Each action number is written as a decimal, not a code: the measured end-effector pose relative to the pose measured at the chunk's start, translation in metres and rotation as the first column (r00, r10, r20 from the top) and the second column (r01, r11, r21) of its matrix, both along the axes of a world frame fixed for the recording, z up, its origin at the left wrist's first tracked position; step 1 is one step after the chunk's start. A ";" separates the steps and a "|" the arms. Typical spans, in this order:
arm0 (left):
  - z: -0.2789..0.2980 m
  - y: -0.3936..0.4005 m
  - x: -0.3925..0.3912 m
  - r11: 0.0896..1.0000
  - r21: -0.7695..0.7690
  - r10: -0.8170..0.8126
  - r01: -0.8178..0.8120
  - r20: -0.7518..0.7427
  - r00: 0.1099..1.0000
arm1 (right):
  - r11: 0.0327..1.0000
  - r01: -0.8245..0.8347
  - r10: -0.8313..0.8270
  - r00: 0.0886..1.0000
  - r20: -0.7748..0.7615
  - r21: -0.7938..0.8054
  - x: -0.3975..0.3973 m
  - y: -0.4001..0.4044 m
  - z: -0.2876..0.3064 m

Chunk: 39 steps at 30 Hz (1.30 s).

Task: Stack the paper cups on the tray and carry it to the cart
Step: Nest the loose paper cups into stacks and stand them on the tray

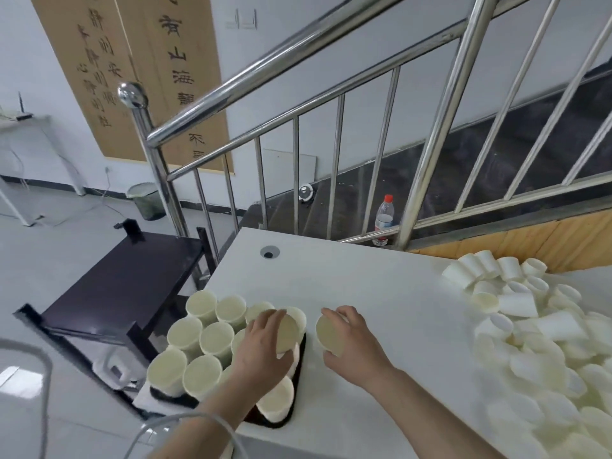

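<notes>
- Head view: a paper cup (287,332) is held by the left hand (261,351), fingers curled round its wall and its open mouth turned toward the camera; it is kept just above the right part of the tray (297,376).
- A second paper cup (331,335) is gripped by the right hand (352,352), fingers above and thumb below, mouth also turned toward the camera; it is held over the bare white counter (364,279), just right of the tray's edge.
- The two held cups are seen side by side, close but apart.
- The dark tray is found at the counter's near left corner, with upright cups (202,339) packed on it in touching rows.
- About a dozen cups can be counted on the tray; several are hidden by the left hand, so the exact number cannot be told.
- A loose heap of cups (543,339) is spread over the right side of the counter, far too many to count, well apart from both hands.
- One black cart (122,286) is seen left of the counter, lower than it.
- One plastic bottle (384,220) is stood behind the stair railing (298,64).
</notes>
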<state>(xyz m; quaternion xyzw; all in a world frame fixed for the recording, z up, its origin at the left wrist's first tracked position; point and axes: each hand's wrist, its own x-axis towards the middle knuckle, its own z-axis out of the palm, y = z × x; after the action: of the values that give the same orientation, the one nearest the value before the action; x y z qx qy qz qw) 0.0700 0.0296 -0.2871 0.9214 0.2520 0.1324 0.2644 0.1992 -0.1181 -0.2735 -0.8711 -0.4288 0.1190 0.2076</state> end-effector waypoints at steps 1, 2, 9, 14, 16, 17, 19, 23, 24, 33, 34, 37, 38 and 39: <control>-0.001 0.017 -0.007 1.000 0.006 0.009 -0.009 0.003 1.000 | 1.000 0.000 0.000 1.000 -0.007 0.002 -0.007 0.015 -0.002; -0.002 0.033 -0.014 1.000 0.014 0.020 -0.020 0.002 1.000 | 1.000 -0.004 0.004 1.000 -0.015 0.006 -0.014 0.031 -0.004; -0.001 0.141 -0.044 0.992 0.050 0.118 -0.115 -0.064 0.991 | 0.999 -0.026 0.027 0.999 -0.044 0.034 -0.044 0.141 -0.012; 0.000 0.188 -0.042 0.990 0.054 0.136 -0.130 -0.133 0.982 | 0.999 -0.023 0.024 0.998 -0.059 0.023 -0.050 0.188 -0.012; -0.002 0.204 -0.039 0.990 0.048 0.136 -0.131 -0.129 0.982 | 0.999 -0.025 0.027 0.998 -0.065 0.028 -0.049 0.204 -0.013; -0.003 0.209 -0.037 0.990 0.044 0.137 -0.133 -0.122 0.983 | 0.999 -0.029 0.030 0.997 -0.065 0.028 -0.048 0.210 -0.013; -0.007 0.216 -0.033 0.991 0.038 0.131 -0.127 -0.119 0.984 | 0.999 -0.035 0.037 0.997 -0.067 0.023 -0.046 0.219 -0.015; -0.020 0.226 -0.030 0.994 0.028 0.111 -0.108 -0.154 0.982 | 0.999 -0.053 0.052 0.997 -0.052 -0.004 -0.042 0.236 -0.021; -0.024 0.228 -0.031 0.994 0.024 0.107 -0.104 -0.166 0.980 | 0.998 -0.058 0.057 0.997 -0.057 -0.017 -0.043 0.239 -0.024; -0.043 0.243 -0.026 1.000 0.015 0.028 -0.025 -0.279 0.960 | 0.987 -0.085 0.076 0.995 -0.064 -0.140 -0.039 0.256 -0.045; -0.044 0.244 -0.025 1.000 0.012 0.025 -0.023 -0.288 0.957 | 0.983 -0.092 0.082 0.994 -0.066 -0.160 -0.039 0.257 -0.046; -0.044 0.247 -0.025 1.000 0.017 0.025 -0.020 -0.298 0.954 | 0.975 -0.102 0.091 0.994 -0.063 -0.198 -0.036 0.257 -0.048; -0.045 0.249 -0.025 1.000 0.016 0.026 -0.023 -0.298 0.954 | 0.973 -0.105 0.094 0.994 -0.063 -0.207 -0.035 0.258 -0.049; -0.046 0.249 -0.025 1.000 0.014 0.030 -0.027 -0.300 0.954 | 0.970 -0.108 0.097 0.993 -0.064 -0.218 -0.035 0.259 -0.050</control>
<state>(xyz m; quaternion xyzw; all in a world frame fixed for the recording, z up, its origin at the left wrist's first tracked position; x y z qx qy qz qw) 0.0447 0.2788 -0.3334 0.9285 0.3016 -0.0038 0.2166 0.1646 0.1406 -0.3236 -0.8620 -0.4517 0.1995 0.1145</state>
